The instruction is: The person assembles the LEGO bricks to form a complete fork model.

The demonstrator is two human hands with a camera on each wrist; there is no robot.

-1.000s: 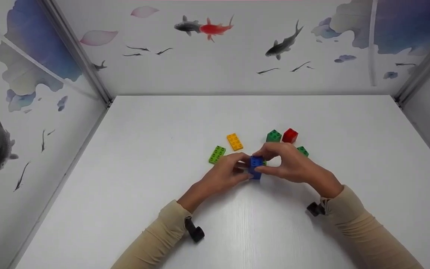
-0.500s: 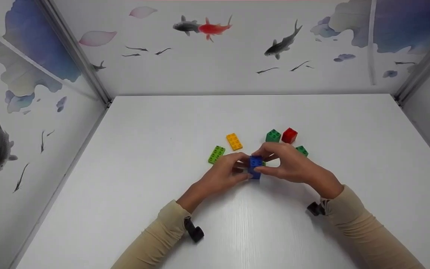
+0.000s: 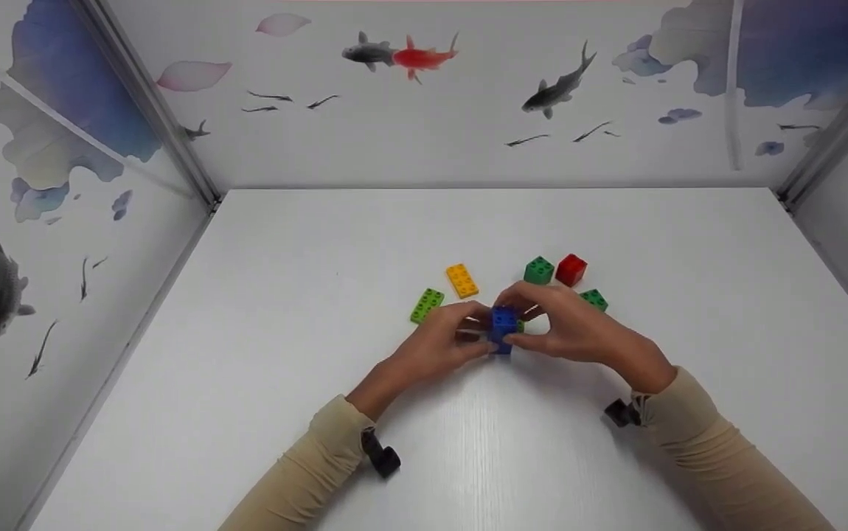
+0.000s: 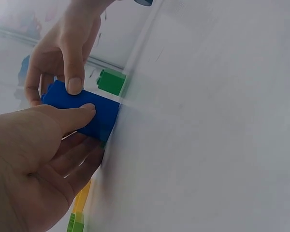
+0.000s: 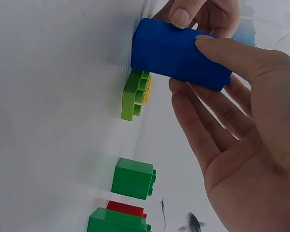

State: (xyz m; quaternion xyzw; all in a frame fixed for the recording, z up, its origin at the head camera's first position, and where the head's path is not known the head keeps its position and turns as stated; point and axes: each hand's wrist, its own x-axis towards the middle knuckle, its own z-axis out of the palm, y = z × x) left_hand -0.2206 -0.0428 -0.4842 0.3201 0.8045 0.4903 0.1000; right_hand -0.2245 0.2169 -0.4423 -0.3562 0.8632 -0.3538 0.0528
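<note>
Two blue building bricks [image 3: 504, 321] stand stacked on the white table, with a seam between them in the right wrist view. My left hand [image 3: 440, 338] grips the lower blue brick [image 5: 159, 48], its thumb on the near side and its fingers behind. From the other side, my right hand [image 3: 570, 321] pinches the upper blue brick [image 5: 208, 65] between thumb and fingers. Just behind the stack, a lime green brick [image 3: 520, 326] shows only in part. The hands hide some of both blue bricks.
Left of the stack lie a flat lime brick [image 3: 427, 305] and a flat yellow brick [image 3: 462, 281]. Beyond my right hand are a green brick [image 3: 539, 271], a red brick [image 3: 571, 271] and another green brick [image 3: 594, 299]. Printed walls [image 3: 424, 125] border the table.
My right hand and its thumb have shifted down very slightly on the upper blue brick. The left hand and the loose bricks look almost unchanged.
</note>
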